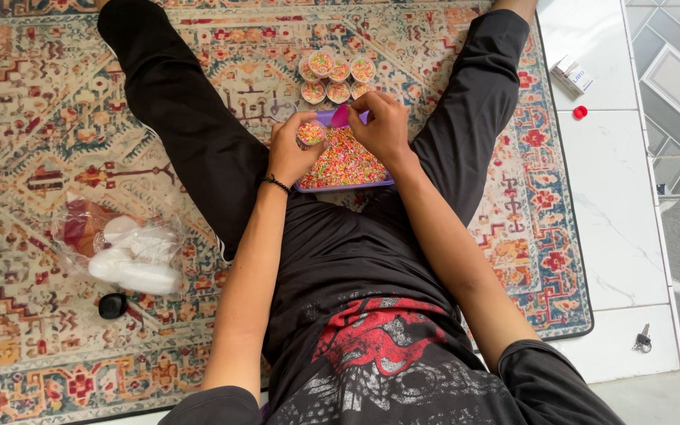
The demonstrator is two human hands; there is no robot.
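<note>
Two hands fill a little cup with colourful sprinkles.

The left hand [291, 149] is closed around a small cup [312, 132] full of sprinkles. The right hand [383, 126] pinches a pink scoop [341, 116] just beside the cup. Under both hands sits a purple tray [344, 186] of sprinkles [346, 161] on the patterned rug [33, 118]. Just past the hands stand more filled cups [337, 77], close together. Far off to the left-hand side lie a clear bag of white lids [131, 256] and a black cap [112, 305]. Out past the right hand, on the white floor [615, 205], lie a small box [573, 76], a red cap [580, 112] and keys [642, 340].
</note>
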